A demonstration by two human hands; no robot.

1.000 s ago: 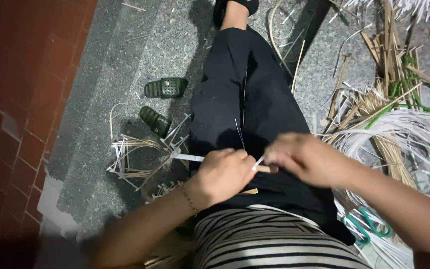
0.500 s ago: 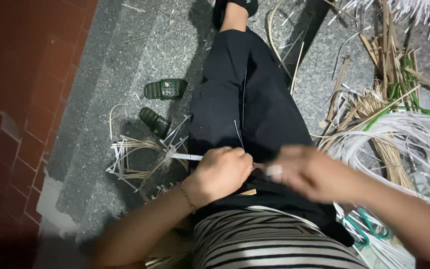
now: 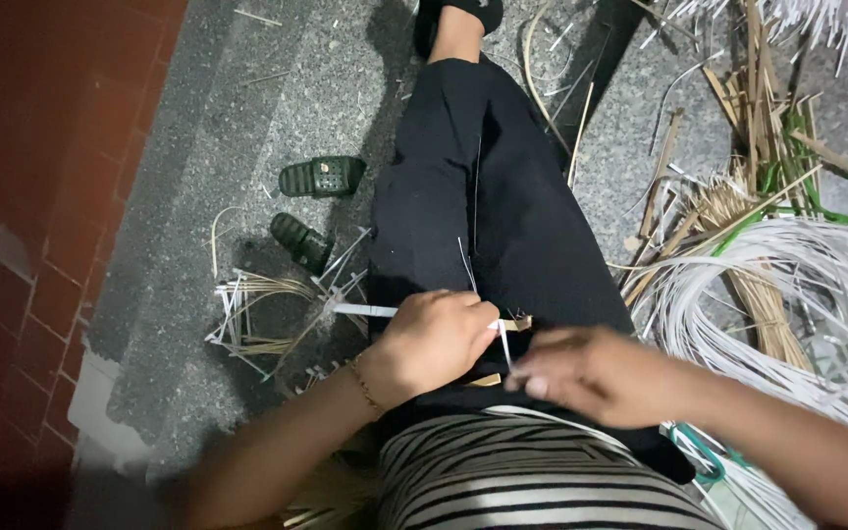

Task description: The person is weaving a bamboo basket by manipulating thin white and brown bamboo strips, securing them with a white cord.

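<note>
My left hand [image 3: 434,341] is closed around a thin pale cane strip [image 3: 365,310] that sticks out to the left over my lap. My right hand [image 3: 591,375], blurred, sits just right of it and pinches a thin white sliver [image 3: 504,345] coming off the strip's end. A small tan piece [image 3: 516,323] shows between the two hands. Both hands hover above my black trousers [image 3: 488,206], close to my striped shirt [image 3: 532,476].
Two dark green sandals [image 3: 322,177] lie on the grey stone floor to the left, beside a heap of cut strip ends [image 3: 262,314]. Coils of white cane [image 3: 787,304] and bundled tan and green stalks [image 3: 758,157] crowd the right. Green-handled scissors [image 3: 701,453] lie by my right forearm. Red brick [image 3: 22,196] borders the left.
My right hand has pulled back toward my body and to the right, drawing a thin sliver off the strip. My left hand has stayed nearly still, gripping the strip.
</note>
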